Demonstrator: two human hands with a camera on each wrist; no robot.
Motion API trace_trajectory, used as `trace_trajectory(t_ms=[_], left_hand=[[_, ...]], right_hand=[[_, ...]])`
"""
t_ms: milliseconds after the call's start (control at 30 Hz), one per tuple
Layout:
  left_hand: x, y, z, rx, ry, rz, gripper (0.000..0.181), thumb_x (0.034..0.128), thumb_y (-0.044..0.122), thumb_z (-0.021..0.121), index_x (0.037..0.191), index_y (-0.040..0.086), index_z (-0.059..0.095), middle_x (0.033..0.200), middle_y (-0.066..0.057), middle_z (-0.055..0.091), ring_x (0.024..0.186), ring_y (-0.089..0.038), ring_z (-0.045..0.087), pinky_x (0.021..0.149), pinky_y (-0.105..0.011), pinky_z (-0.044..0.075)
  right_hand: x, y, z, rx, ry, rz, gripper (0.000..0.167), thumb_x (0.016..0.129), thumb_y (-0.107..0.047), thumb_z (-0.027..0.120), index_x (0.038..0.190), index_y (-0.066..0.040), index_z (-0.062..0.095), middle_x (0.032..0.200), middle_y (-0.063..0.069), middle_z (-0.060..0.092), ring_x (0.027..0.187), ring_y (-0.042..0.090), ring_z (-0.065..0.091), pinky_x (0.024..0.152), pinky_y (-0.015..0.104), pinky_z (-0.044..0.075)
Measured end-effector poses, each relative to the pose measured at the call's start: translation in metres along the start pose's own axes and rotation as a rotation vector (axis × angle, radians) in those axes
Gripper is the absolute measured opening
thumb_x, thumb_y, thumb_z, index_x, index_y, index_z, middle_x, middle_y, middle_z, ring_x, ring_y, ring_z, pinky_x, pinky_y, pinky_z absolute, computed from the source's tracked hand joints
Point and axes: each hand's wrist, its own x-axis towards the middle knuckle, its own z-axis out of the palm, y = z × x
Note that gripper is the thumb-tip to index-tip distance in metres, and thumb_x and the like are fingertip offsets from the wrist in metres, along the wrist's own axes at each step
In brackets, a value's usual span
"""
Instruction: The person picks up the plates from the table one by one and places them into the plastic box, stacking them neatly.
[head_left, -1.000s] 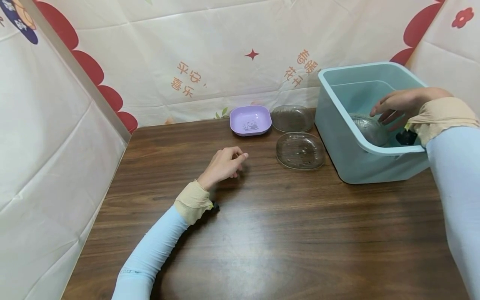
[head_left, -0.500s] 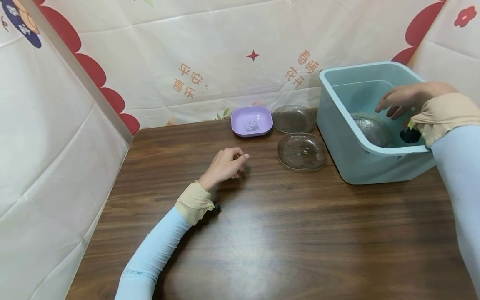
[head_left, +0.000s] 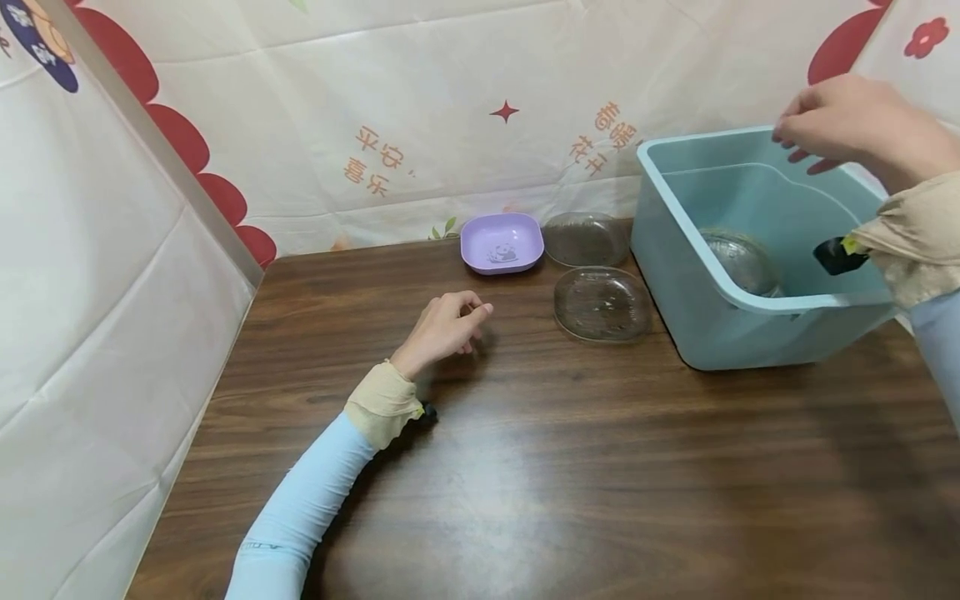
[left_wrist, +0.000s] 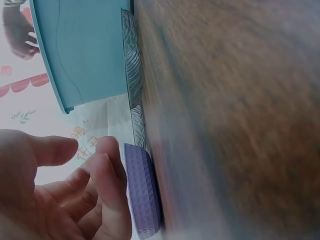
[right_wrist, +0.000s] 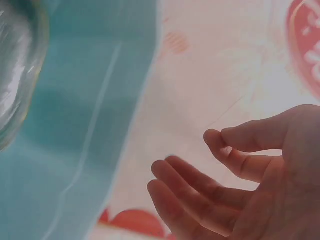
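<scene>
Over the back right rim of the blue-grey plastic bin [head_left: 712,312] hovers my right hand [head_left: 855,125], its fingers loosely bent around nothing. Inside the bin lies a clear ridged dish [head_left: 742,260], also partly seen in the right wrist view as a glassy dish [right_wrist: 17,70]. My left hand [head_left: 442,329] rests low over the middle of the wooden table, fingers relaxed and holding nothing. Beyond it sits a purple dish [head_left: 501,242] with a panda print. Two dark see-through dishes stand beside that: a rear one [head_left: 585,237] and a front one [head_left: 603,302].
A white printed cloth [head_left: 450,100] hangs along the back, and a white panel [head_left: 90,317] stands on the left. The wooden table [head_left: 570,467] stretches in front of the dishes. The bin occupies its back right corner.
My right hand has risen out of the bin, up and to the right, leaving the clear dish inside. The left hand and the dishes on the table have stayed put.
</scene>
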Motion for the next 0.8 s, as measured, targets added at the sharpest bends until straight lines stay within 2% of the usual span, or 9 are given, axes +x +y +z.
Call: trace_trajectory(t_ms=[67, 200, 300, 433, 500, 600, 800], left_hand=[[-0.001, 0.001, -0.001, 0.004, 0.004, -0.001, 0.034, 0.1063, 0.036, 0.056, 0.105, 0.006, 0.071, 0.082, -0.014, 0.075, 0.053, -0.020, 0.068, 0.052, -0.033, 0.059], [-0.001, 0.002, 0.000, 0.018, 0.005, 0.001, 0.034, 0.1066, 0.037, 0.055, 0.105, 0.006, 0.071, 0.082, -0.014, 0.074, 0.054, -0.020, 0.069, 0.052, -0.033, 0.059], [-0.001, 0.003, 0.001, 0.020, 0.009, 0.005, 0.036, 0.1064, 0.039, 0.055, 0.104, 0.006, 0.071, 0.083, -0.013, 0.074, 0.056, -0.022, 0.070, 0.052, -0.033, 0.059], [-0.002, 0.003, -0.001, 0.012, 0.007, 0.009, 0.038, 0.1059, 0.041, 0.055, 0.104, 0.006, 0.071, 0.083, -0.013, 0.075, 0.056, -0.024, 0.071, 0.053, -0.034, 0.060], [-0.002, 0.003, -0.003, 0.012, 0.006, 0.012, 0.038, 0.1059, 0.040, 0.055, 0.104, 0.006, 0.071, 0.084, -0.014, 0.075, 0.056, -0.024, 0.071, 0.053, -0.034, 0.059], [-0.001, 0.004, -0.006, 0.016, 0.009, 0.018, 0.038, 0.1061, 0.039, 0.055, 0.102, 0.005, 0.070, 0.085, -0.015, 0.076, 0.057, -0.026, 0.072, 0.054, -0.034, 0.060], [-0.001, 0.004, -0.008, 0.017, 0.018, 0.020, 0.039, 0.1063, 0.039, 0.055, 0.103, 0.004, 0.070, 0.085, -0.015, 0.076, 0.059, -0.026, 0.072, 0.054, -0.034, 0.060]], right_hand=[[-0.009, -0.017, -0.002, -0.016, 0.025, -0.037, 0.045, 0.104, -0.020, 0.050, 0.130, 0.018, 0.051, 0.128, 0.047, 0.051, 0.089, 0.050, 0.064, 0.057, 0.039, 0.062], [-0.024, -0.045, 0.004, -0.080, 0.045, -0.132, 0.043, 0.104, -0.023, 0.052, 0.130, 0.011, 0.055, 0.117, 0.042, 0.059, 0.086, 0.042, 0.063, 0.067, 0.057, 0.061], [-0.030, -0.061, 0.012, -0.138, 0.044, -0.200, 0.042, 0.104, -0.025, 0.052, 0.128, 0.009, 0.058, 0.115, 0.038, 0.062, 0.089, 0.042, 0.062, 0.065, 0.052, 0.057], [-0.035, -0.083, 0.025, -0.168, 0.009, -0.248, 0.040, 0.105, -0.027, 0.049, 0.125, 0.006, 0.061, 0.124, 0.038, 0.063, 0.101, 0.046, 0.062, 0.070, 0.049, 0.051], [-0.039, -0.092, 0.032, -0.149, -0.008, -0.264, 0.040, 0.106, -0.029, 0.047, 0.124, 0.005, 0.061, 0.127, 0.037, 0.063, 0.107, 0.048, 0.062, 0.079, 0.056, 0.051], [-0.047, -0.104, 0.044, -0.094, -0.015, -0.279, 0.039, 0.107, -0.031, 0.047, 0.123, 0.001, 0.062, 0.127, 0.035, 0.064, 0.108, 0.046, 0.063, 0.084, 0.058, 0.052], [-0.054, -0.126, 0.075, -0.009, -0.014, -0.325, 0.034, 0.106, -0.032, 0.050, 0.122, -0.005, 0.065, 0.123, 0.027, 0.070, 0.107, 0.042, 0.066, 0.083, 0.053, 0.052]])
